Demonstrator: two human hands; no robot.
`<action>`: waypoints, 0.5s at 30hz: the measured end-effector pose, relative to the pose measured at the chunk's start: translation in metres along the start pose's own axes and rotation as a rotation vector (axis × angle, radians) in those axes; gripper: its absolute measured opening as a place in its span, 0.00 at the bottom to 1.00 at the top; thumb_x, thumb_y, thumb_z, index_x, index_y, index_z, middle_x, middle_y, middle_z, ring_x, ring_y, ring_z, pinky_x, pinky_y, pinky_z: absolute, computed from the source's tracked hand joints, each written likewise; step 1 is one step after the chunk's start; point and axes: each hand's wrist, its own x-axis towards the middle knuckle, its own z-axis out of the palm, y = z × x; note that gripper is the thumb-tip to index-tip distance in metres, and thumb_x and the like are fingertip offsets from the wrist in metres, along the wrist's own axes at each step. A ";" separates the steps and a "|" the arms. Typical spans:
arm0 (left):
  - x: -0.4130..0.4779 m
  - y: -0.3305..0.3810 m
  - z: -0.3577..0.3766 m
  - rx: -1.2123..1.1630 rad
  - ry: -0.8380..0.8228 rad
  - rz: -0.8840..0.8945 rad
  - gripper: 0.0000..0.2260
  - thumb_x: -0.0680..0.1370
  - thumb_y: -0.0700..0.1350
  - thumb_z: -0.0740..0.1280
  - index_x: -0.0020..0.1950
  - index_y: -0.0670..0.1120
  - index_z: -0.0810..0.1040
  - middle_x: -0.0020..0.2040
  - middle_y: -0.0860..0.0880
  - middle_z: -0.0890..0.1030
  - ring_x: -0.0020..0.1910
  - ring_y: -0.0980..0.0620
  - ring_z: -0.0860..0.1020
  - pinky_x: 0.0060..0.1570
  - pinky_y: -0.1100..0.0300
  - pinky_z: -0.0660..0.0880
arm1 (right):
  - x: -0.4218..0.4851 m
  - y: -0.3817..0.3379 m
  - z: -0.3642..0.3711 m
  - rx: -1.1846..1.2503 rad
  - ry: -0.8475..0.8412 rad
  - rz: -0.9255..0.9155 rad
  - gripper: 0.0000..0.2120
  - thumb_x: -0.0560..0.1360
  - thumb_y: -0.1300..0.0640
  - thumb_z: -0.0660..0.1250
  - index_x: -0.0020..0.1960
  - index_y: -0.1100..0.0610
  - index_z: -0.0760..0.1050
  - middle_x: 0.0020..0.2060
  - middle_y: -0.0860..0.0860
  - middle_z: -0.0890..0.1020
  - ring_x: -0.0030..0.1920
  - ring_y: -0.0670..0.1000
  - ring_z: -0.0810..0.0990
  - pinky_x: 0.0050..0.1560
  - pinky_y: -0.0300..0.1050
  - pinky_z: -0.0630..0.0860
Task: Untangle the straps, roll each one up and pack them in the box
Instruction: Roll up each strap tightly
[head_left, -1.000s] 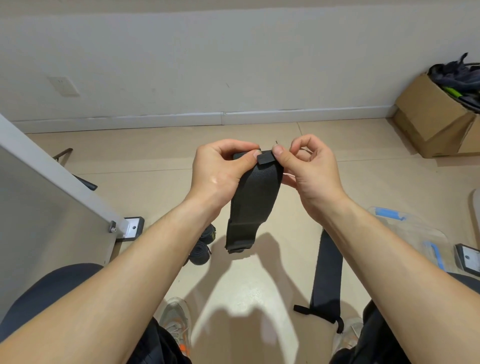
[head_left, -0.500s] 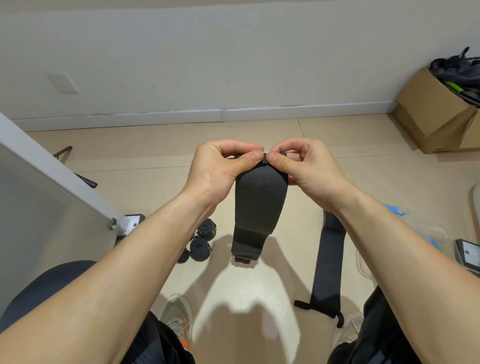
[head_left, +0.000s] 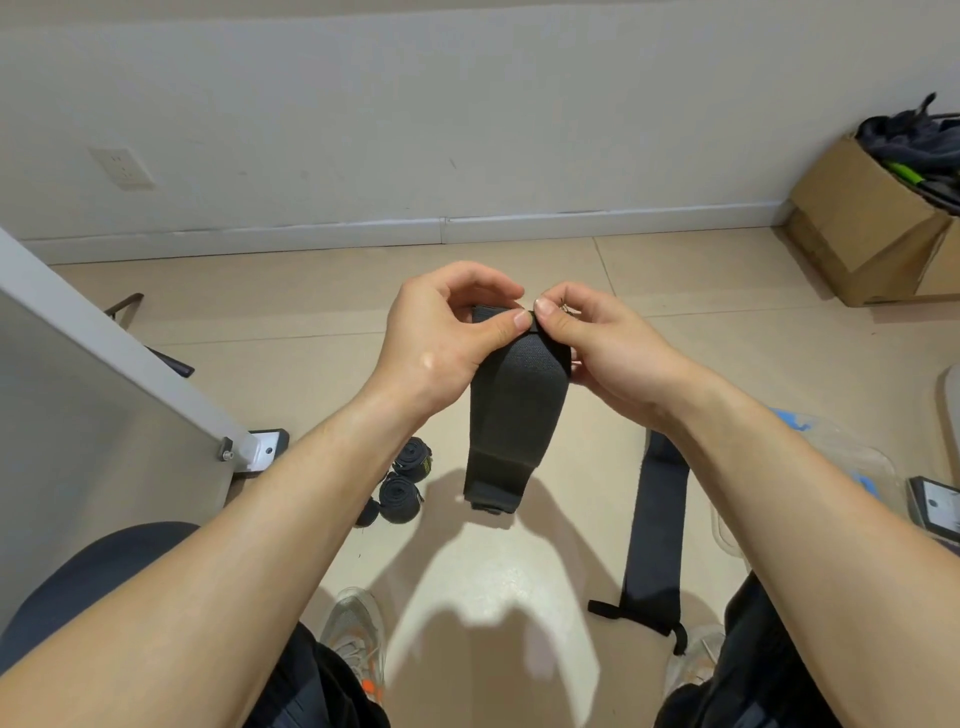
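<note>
Black woven strap (head_left: 514, 410), soft, light and limp, hangs in mid-air above the floor (head_left: 311, 291), its top end pinched by left hand (head_left: 441, 338) and right hand (head_left: 602, 348), likely the best spot to start a tight roll.

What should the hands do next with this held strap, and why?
Probably fold the pinched top end over to start the roll: the left hand and right hand both pinch the black strap at its top edge, and the rest hangs free, untangled.
</note>
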 end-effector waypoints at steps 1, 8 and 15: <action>0.000 0.000 0.000 0.003 0.007 0.016 0.11 0.72 0.38 0.79 0.46 0.52 0.82 0.42 0.56 0.85 0.47 0.56 0.84 0.54 0.58 0.77 | 0.001 0.001 0.001 0.027 0.007 -0.042 0.07 0.83 0.59 0.63 0.46 0.56 0.73 0.35 0.50 0.81 0.36 0.48 0.79 0.38 0.40 0.75; 0.005 -0.002 -0.001 -0.120 -0.010 -0.164 0.07 0.73 0.38 0.77 0.48 0.48 0.84 0.45 0.51 0.85 0.47 0.54 0.83 0.52 0.59 0.79 | 0.004 0.005 0.001 0.178 0.045 -0.172 0.05 0.79 0.66 0.69 0.46 0.58 0.76 0.37 0.56 0.82 0.39 0.54 0.81 0.41 0.45 0.77; 0.002 0.001 -0.003 -0.257 -0.180 -0.322 0.04 0.79 0.38 0.70 0.48 0.46 0.78 0.32 0.52 0.80 0.32 0.55 0.79 0.36 0.63 0.76 | 0.001 0.005 -0.001 0.187 0.027 -0.161 0.05 0.77 0.66 0.70 0.46 0.59 0.76 0.35 0.55 0.82 0.37 0.52 0.81 0.39 0.42 0.77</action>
